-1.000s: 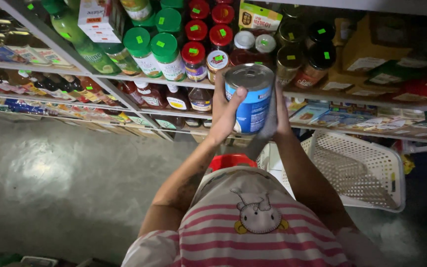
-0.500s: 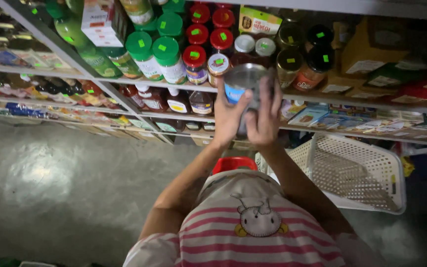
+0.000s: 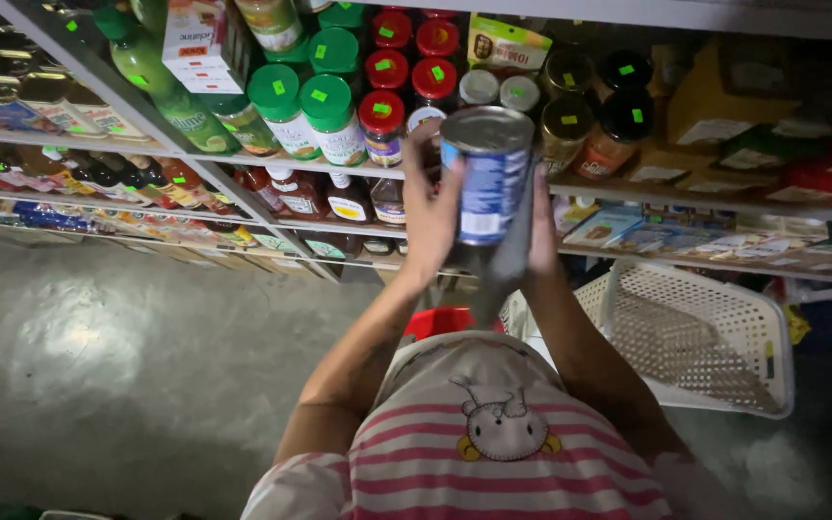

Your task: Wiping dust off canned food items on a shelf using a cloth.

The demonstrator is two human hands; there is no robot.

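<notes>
A blue-labelled tin can [image 3: 489, 173] with a silver lid is held upright in front of the shop shelves. My left hand [image 3: 429, 214] presses against its left side and my right hand [image 3: 541, 221] grips its right side. A grey cloth [image 3: 503, 260] hangs below the can between my hands. Just behind the can stand jars with red lids [image 3: 383, 123] and jars with black lids [image 3: 618, 120]. My striped pink and white shirt [image 3: 479, 443] fills the bottom of the view.
Green-lidded jars [image 3: 329, 120] and green bottles [image 3: 161, 82] fill the shelf to the left. A lower shelf [image 3: 686, 255] holds flat packets. A white plastic basket [image 3: 695, 332] stands on the floor at right, a red object [image 3: 435, 320] beside it. Grey concrete floor [image 3: 98, 366] lies left.
The can was lowered for a moment with my fingers spread over it; now it is raised again and turned so its blue label faces me, both hands on its sides.
</notes>
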